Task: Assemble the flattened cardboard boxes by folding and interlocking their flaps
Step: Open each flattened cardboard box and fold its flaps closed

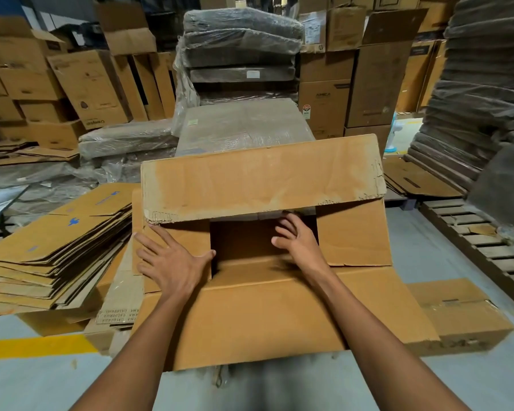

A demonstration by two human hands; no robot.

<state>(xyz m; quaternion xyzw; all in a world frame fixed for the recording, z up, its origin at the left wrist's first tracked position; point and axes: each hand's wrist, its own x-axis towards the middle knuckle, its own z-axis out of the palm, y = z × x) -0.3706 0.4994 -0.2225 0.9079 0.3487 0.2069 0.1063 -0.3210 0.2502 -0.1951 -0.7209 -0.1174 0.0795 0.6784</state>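
Cardboard box (250, 330), partly assembled, is shown at the centre of the view, set on the floor (42, 381) directly ahead of the person. 4 flaps are seen. The far flap (261, 179), at 12 o'clock, is raised and tilted toward the viewer, its lower edge torn. The left side flap (190, 238), at 9 o'clock, and the right side flap (353, 235), at 3 o'clock, are folded inward, with a dark opening (244, 244) left between them. The near flap (309, 292), at 6 o'clock, is laid outward.

The left hand (169, 262) is spread flat and pressed on the left side flap. The right hand (297, 241), slightly blurred, is held over the opening with fingers spread and lightly bent, the tips at the far flap's lower edge.

A stack of flattened boxes (51, 250) is seen at 9 o'clock, a wooden pallet (481, 253) at 3 o'clock, and wrapped bundles (241, 46) at 12 o'clock.
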